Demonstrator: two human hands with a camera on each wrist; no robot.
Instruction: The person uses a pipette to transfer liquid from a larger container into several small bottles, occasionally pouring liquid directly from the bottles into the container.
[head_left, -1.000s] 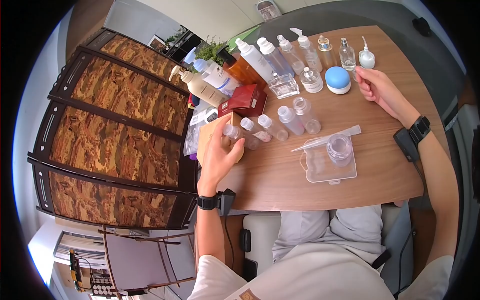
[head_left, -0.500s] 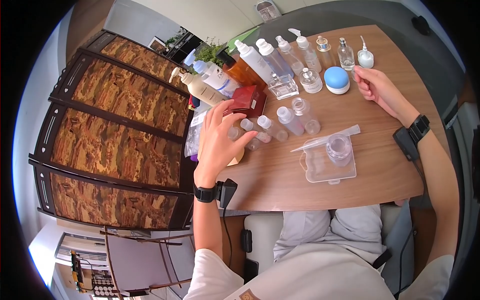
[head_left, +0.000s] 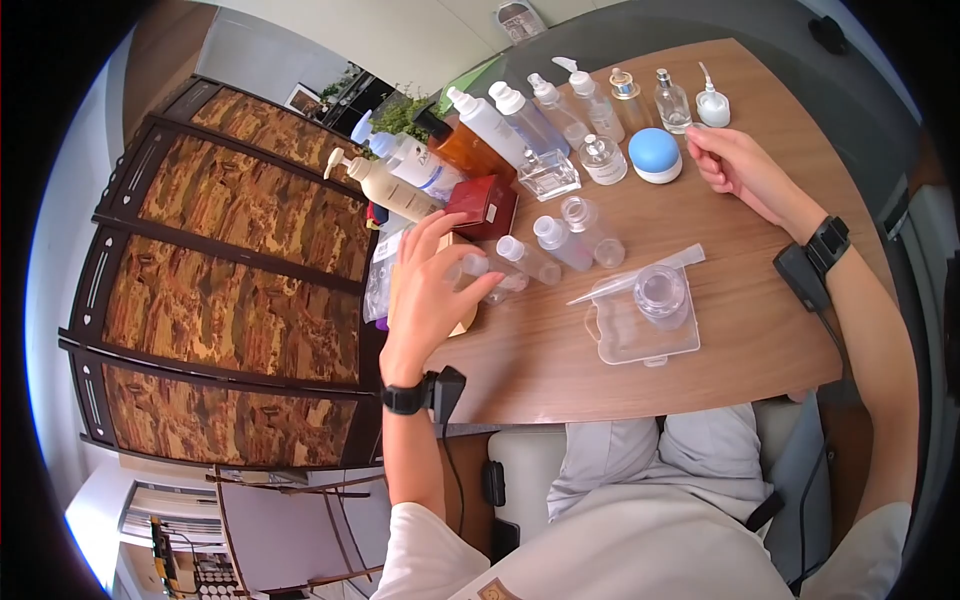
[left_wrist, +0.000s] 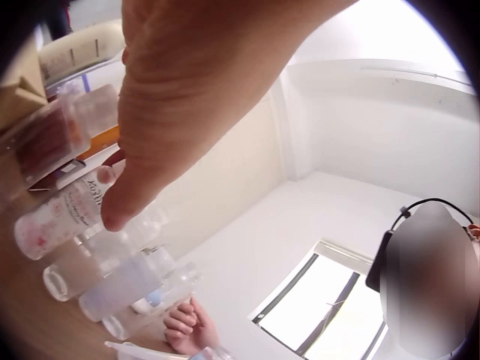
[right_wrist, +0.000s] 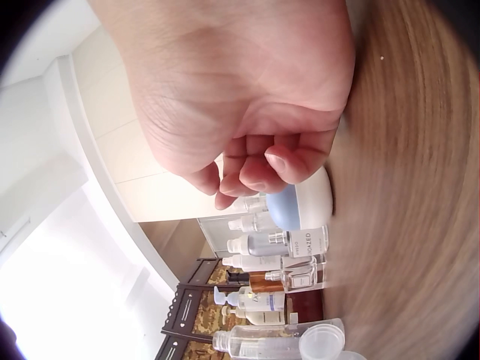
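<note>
My left hand [head_left: 430, 295] is around a small clear bottle with a pink floral label [left_wrist: 60, 221], near the left end of a slanting row. In the left wrist view its thumb lies against the label with another fingertip just behind. Next to it, a clear-capped bottle with reddish-brown showing through [left_wrist: 56, 142] is mostly hidden by the hand in the head view. More small clear bottles [head_left: 562, 243] continue the row. My right hand [head_left: 742, 172] has curled fingers and seems to pinch a small clear piece at its fingertips, beside the blue-topped white jar [head_left: 655, 155].
Pump and perfume bottles [head_left: 490, 125] line the table's far side. A dark red box [head_left: 483, 205] stands behind the row. Nearer lie a clear plastic case [head_left: 650, 345], a clear jar [head_left: 661, 295] and a thin pipette [head_left: 640, 275]. A folding screen [head_left: 250, 290] stands left.
My left hand first rose off the bottle at the row's left end, then came down around the adjacent floral one. My right hand has kept its pose. The head view has shifted slightly.
</note>
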